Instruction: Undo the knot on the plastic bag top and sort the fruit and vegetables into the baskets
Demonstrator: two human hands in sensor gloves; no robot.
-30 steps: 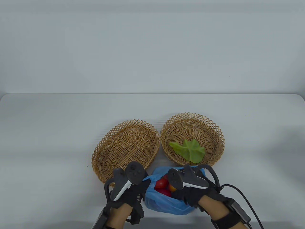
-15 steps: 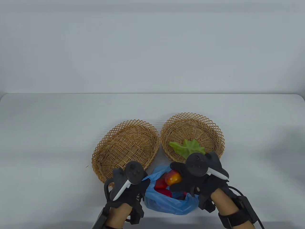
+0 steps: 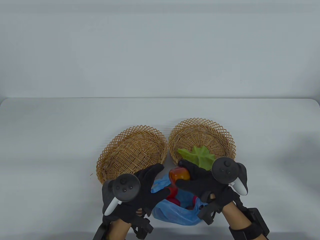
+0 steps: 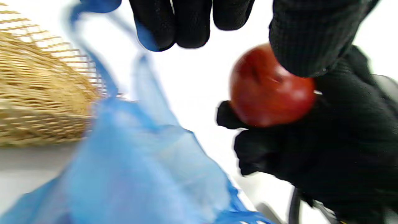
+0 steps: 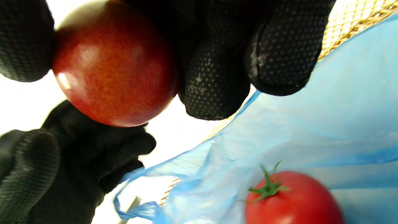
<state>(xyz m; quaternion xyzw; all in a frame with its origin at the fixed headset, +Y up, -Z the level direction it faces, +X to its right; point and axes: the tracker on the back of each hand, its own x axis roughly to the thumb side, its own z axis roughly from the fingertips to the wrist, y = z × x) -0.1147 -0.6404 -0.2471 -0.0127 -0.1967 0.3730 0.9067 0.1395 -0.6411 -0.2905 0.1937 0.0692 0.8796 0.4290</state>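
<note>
2 round woven wicker baskets (image 3: 132, 155) side by side on white table (image 3: 50, 140); right one holds green lettuce leaf (image 3: 200, 156). Open blue plastic bag (image 3: 175, 212) just in front, red tomato (image 5: 292, 199) inside, stem up. Left hand (image 3: 140, 190) fingers relaxed, loose on bag rim. Right hand (image 3: 202, 182) grips round red-orange apple (image 3: 179, 174) above bag mouth, thumb opposing fingers; long axis unclear.

1. This looks like a staged recording bench in a lab or studio, not a home kitchen.
2. The table (image 3: 50, 140) is plain white, and behind it stands a bare pale wall (image 3: 160, 50).
3. A tracker (image 3: 226, 171) is strapped to the gloved right hand (image 3: 207, 183), and black wrist gear (image 3: 250, 225) is worn below it.
</note>
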